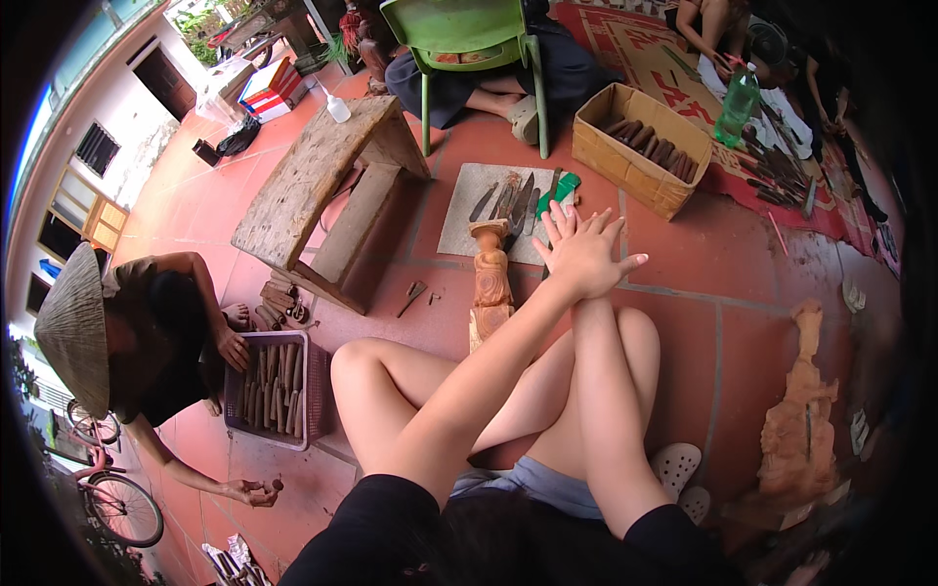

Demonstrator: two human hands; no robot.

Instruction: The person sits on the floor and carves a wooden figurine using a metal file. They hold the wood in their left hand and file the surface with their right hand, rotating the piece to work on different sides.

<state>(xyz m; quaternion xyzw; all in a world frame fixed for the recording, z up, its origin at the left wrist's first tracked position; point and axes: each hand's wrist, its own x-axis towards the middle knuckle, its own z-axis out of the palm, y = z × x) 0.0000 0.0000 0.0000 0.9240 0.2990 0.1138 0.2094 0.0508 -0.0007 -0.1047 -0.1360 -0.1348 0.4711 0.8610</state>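
My forearms are crossed above my bent knees, and both hands stretch forward with nothing in them. My left hand [594,259] lies palm down on top, fingers spread and thumb pointing right. Under it only the fingers of my right hand [554,223] show, also spread. Just left of the hands a carved reddish wooden figure [490,278] stands upright on the tiled floor without touching them. Beyond it a grey mat [464,220] holds several chisels and a green-handled tool [564,186].
A rough wooden bench [313,176] stands at the left, and a cardboard box of dark sticks [635,146] and a green bottle [738,103] behind. A person in a conical hat [73,327] sorts wooden sticks in a purple basket [315,391]. Another carved figure [801,430] lies at the right.
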